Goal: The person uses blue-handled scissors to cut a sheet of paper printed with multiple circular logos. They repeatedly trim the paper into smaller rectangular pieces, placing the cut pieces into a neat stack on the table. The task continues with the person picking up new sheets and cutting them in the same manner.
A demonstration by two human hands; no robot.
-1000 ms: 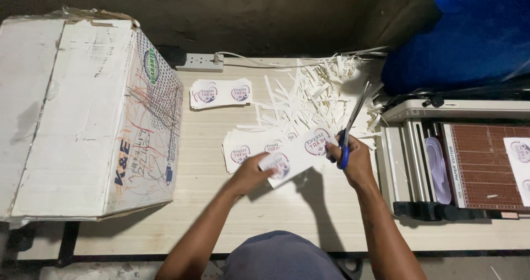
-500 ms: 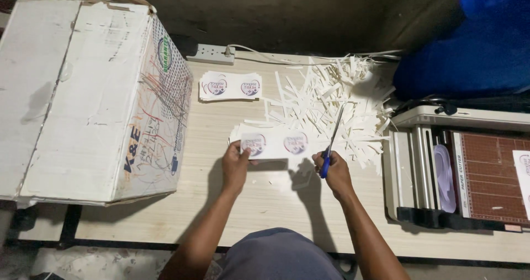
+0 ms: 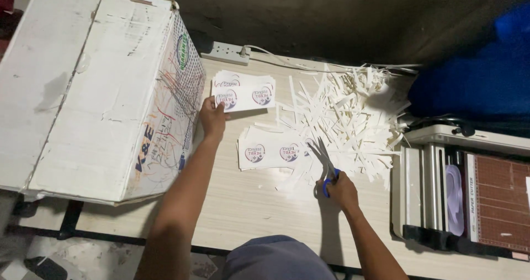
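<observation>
Nearest, right hand [image 3: 343, 191] closed around blue-handled scissors [image 3: 326, 164], blades pointing away toward the white paper strips [image 3: 353, 109]. Further, left hand [image 3: 212, 117] stretched out, fingers resting flat on the near edge of a stack of printed cards [image 3: 243, 92] beside the cardboard box [image 3: 94, 86]. Between both hands, a second card sheet [image 3: 270, 153] lying on the table [image 3: 248, 208]. Probably light, thin, easily bent; best taken by an edge.

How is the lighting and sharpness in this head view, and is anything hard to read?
Head view: table evenly lit, the far wall and top right corner in deep shadow; the blue shape there is soft and unclear; left hand on the card stack and right hand holding scissors look fairly sharp; no strong glare.
</observation>
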